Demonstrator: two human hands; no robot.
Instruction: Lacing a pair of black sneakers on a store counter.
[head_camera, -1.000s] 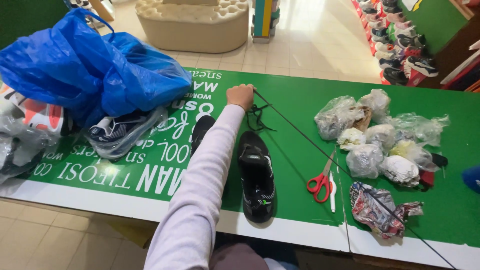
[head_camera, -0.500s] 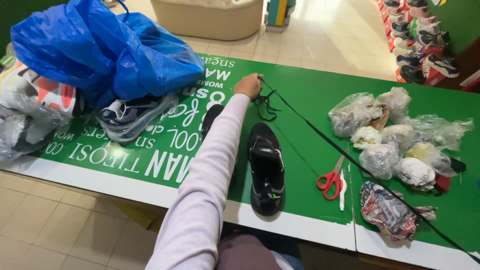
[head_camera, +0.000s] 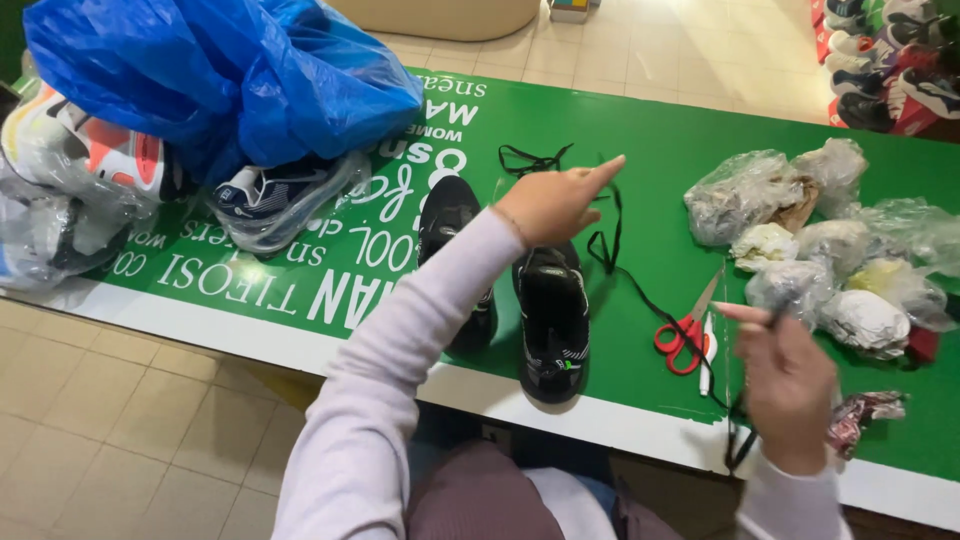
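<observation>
We are working over a long green surface (head_camera: 640, 130) with white lettering. A big crumpled blue plastic bag (head_camera: 210, 75) is lying at its far left, with bagged sneakers beneath it. A heap of clear plastic bundles stuffed with paper (head_camera: 830, 240) is sitting at the right. Two black sneakers (head_camera: 552, 315) are resting side by side near the front edge. Red-handled scissors (head_camera: 685, 330) are lying just right of them. A thin black shoelace (head_camera: 610, 235) is running between our hands: our left hand (head_camera: 555, 203) is pinching it above the sneakers, and our right hand (head_camera: 785, 385) is gripping its other end near the edge.
</observation>
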